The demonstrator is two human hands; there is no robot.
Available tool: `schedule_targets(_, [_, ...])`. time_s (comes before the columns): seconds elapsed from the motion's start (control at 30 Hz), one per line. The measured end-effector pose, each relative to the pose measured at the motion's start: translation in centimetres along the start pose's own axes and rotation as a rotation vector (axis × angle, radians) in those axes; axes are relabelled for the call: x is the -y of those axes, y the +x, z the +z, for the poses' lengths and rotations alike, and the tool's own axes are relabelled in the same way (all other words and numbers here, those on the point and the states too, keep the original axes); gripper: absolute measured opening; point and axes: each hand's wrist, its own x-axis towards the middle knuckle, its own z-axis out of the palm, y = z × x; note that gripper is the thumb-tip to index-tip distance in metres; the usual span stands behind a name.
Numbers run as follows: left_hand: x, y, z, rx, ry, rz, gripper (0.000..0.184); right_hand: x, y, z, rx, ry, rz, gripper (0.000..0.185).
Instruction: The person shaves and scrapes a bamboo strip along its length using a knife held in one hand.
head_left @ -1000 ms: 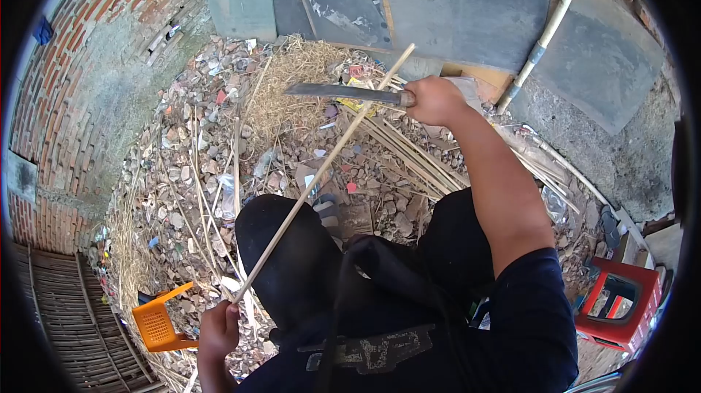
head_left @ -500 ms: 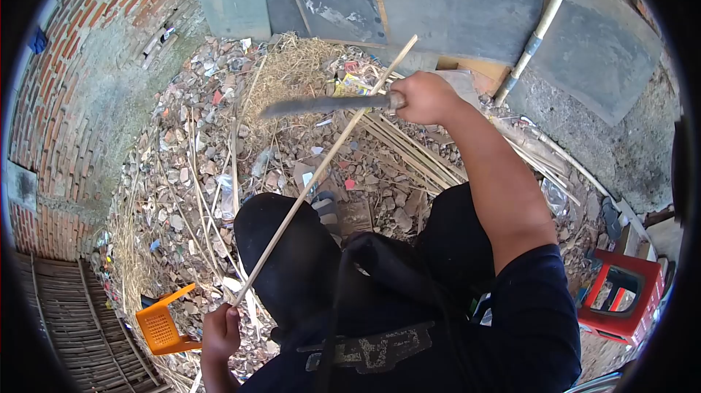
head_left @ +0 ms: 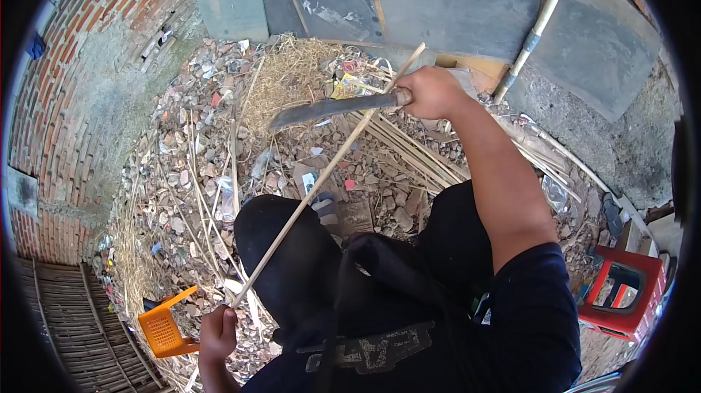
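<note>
My right hand (head_left: 436, 92) is closed round the handle of a machete (head_left: 328, 110), whose broad dark blade points left and lies across a long pale wooden stick (head_left: 321, 176). Low on the left, my left hand (head_left: 217, 332) grips the near end of that stick. It slants up over my bent knee, and its far end shows just beyond the blade, close to my right fist. Whether the edge is touching the wood, I cannot tell. Beneath the blade lies a bundle of similar split strips (head_left: 412, 146) on the rubble.
Stones, litter and dry straw (head_left: 288, 75) cover the ground. An orange plastic stool (head_left: 162, 331) stands beside my left hand, and a red crate (head_left: 634, 294) is at right. Brick wall (head_left: 62, 123) bounds the left; grey panels (head_left: 453, 6) and a pipe (head_left: 537, 32) stand ahead.
The machete's tip has dropped and swung slightly right, so the blade tilts more. My right hand has shifted a little right, and the stick's far end has moved slightly right and down.
</note>
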Motion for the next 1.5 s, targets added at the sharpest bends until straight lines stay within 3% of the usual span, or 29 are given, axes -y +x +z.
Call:
schedule_targets(0.07, [-0.2,-0.6,0.0,-0.02,0.036,0.015,0.038,-2.4,-0.1,0.6,-0.071,0.146,0.098,0.031])
schedule_targets(0.17, [-0.7,-0.7,-0.3,-0.032,0.052,0.004,0.037,-4.6,0.4,2.0,-0.064,0.082,0.261,0.025])
schedule_targets(0.27, [-0.7,-0.3,-0.7,0.007,0.005,0.002,0.037,-4.0,0.4,2.0,-0.146,0.007,0.202,0.025])
schedule_targets(0.37, [-0.6,-0.1,-0.8,0.015,-0.017,0.009,0.037,-2.2,0.1,0.3,0.076,-0.005,0.084,0.026])
schedule_targets(0.47, [0.2,-0.4,-0.9,0.016,0.011,0.028,0.038,-3.7,0.3,1.5,-0.011,-0.013,0.111,0.025])
schedule_targets(0.57, [-0.8,-0.4,-1.0,-0.012,0.114,0.05,0.037,-5.2,0.6,2.7,-0.037,0.077,0.298,0.023])
schedule_targets(0.67, [0.3,-0.3,-1.0,0.025,0.02,-0.009,0.036,-4.0,0.6,2.4,-0.143,0.006,0.247,0.024])
schedule_targets(0.77, [0.1,-0.1,-1.1,0.02,0.03,0.019,0.036,-2.8,0.6,1.7,0.088,0.005,0.072,0.028])
schedule_targets(0.87, [-0.2,0.0,-1.5,0.005,0.145,0.019,0.036,-0.3,-0.1,0.4,0.111,-0.096,-0.009,0.032])
schedule_targets(0.97, [-1.0,-0.3,-1.1,-0.045,0.24,0.072,0.035,-4.9,0.7,3.0,0.016,0.121,0.339,0.033])
schedule_targets(1.07, [-1.2,-0.4,-0.8,-0.058,0.212,0.086,0.034,-5.3,0.7,3.6,-0.089,0.071,0.391,0.036])
schedule_targets(1.1, [-1.1,0.0,-0.8,-0.046,0.191,0.089,0.034,-4.7,0.6,2.3,-0.015,0.004,0.407,0.038])
schedule_targets(1.33, [-0.5,0.5,-0.9,0.01,0.096,0.05,0.036,-3.5,-0.1,0.8,0.03,-0.054,0.097,0.034])
schedule_targets(1.43, [-0.7,0.2,-0.6,-0.016,0.108,0.067,0.038,-6.3,-0.1,2.0,-0.087,0.203,0.445,0.034])
schedule_targets(1.5, [-1.4,0.4,-0.5,0.001,0.1,0.063,0.039,-7.2,0.0,3.7,-0.175,0.072,0.446,0.035])
